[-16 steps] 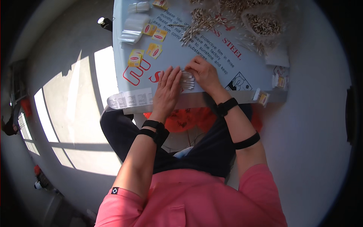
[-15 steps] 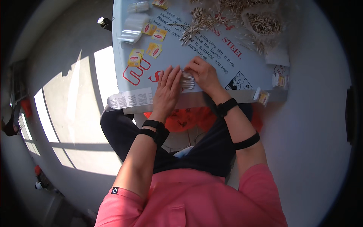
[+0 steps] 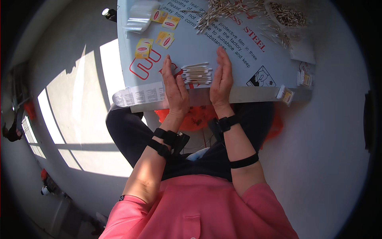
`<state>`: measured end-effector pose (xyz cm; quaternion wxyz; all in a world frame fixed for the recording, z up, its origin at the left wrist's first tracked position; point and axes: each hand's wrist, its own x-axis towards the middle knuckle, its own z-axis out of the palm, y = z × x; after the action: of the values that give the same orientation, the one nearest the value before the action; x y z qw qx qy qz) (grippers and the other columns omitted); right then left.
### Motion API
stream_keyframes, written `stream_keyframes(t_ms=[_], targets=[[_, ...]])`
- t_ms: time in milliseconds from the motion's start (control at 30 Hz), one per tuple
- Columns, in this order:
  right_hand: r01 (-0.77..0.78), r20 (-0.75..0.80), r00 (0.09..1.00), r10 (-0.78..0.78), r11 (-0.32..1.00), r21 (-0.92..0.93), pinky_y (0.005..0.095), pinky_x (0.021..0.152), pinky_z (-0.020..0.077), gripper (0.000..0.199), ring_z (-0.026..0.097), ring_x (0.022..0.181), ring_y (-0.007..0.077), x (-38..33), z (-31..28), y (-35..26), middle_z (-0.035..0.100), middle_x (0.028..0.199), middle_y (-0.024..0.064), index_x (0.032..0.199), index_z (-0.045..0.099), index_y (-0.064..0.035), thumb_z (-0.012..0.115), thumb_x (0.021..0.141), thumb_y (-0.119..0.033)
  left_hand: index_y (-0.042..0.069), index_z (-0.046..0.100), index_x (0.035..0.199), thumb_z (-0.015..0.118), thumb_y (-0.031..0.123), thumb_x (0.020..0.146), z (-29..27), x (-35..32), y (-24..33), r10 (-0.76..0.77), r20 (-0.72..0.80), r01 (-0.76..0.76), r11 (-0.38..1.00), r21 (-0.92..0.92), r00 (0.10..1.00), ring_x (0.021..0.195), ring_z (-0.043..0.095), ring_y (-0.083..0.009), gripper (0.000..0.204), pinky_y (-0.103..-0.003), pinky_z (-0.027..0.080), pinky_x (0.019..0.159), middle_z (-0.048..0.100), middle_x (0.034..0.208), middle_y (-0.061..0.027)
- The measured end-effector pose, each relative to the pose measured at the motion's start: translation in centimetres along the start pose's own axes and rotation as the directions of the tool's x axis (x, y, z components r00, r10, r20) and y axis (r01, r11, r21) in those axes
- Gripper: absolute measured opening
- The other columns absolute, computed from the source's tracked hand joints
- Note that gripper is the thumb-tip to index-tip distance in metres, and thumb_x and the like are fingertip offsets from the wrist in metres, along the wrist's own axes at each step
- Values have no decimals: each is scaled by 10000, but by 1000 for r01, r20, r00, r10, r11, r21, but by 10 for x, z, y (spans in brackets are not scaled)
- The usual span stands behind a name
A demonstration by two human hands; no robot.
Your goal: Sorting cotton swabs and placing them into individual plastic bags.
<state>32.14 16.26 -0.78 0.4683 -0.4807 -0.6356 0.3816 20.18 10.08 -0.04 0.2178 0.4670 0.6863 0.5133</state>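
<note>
A small bundle of cotton swabs [image 3: 197, 74] lies on the film-covered tabletop near its front edge, the sticks side by side and pointing left to right. My left hand [image 3: 175, 87] stands on edge just left of the bundle, palm turned inward, fingers stretched out. On the other side my right hand [image 3: 221, 79] is held the same way, its straight fingers facing the swab tips at a small gap. Neither hand grips anything.
Loose swabs [image 3: 215, 14] are heaped at the back, beside a clear bag of swabs [image 3: 288, 15]. Yellow cards [image 3: 144, 48] and clear plastic sleeves [image 3: 141, 16] lie at the left. Packed swabs [image 3: 285, 95] sit at the right front edge.
My right hand has moved off the swabs and straightened its fingers. The left has drawn back and turned on edge, so the whole bundle shows between my palms.
</note>
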Motion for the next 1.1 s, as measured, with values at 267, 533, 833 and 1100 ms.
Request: stream_keyframes(t_ms=[267,533,833,1100], targets=[[49,28,998,-48,998,-42,387,1100,388,389,472,1324,282,-7,25,-4,467,1446,165,1391,427,26,325,1032,-86,-27,295,1484,355,101,1013,15,-1,1,41,10,-41,995,88,999,1399,354,-332,492,-413,300,1143,347,1525,-192],[-14,-48,999,19,995,97,386,1098,400,386,480,1319,276,-6,25,-4,481,1433,159,1380,446,32,317,1029,-63,-31,284,1477,364,79,1000,6,12,1,-7,6,7,999,41,1000,1379,372,-368,496,-424,307,1144,352,1510,-204],[22,51,998,-25,998,62,390,1119,385,388,473,1325,263,-9,31,-2,475,1432,162,1396,420,36,319,1043,-90,-13,358,1459,348,64,1003,16,9,0,9,23,-9,1000,-7,1000,1333,440,-310,462,-391,333,1118,450,1425,-197],[-52,-19,998,57,979,199,423,1121,381,414,460,1336,305,-12,35,-9,467,1438,175,1400,405,27,313,1001,-33,-31,352,1444,351,35,994,13,10,1,12,21,-12,1000,-22,1000,1354,413,-343,455,-409,336,1130,406,1460,-211]])
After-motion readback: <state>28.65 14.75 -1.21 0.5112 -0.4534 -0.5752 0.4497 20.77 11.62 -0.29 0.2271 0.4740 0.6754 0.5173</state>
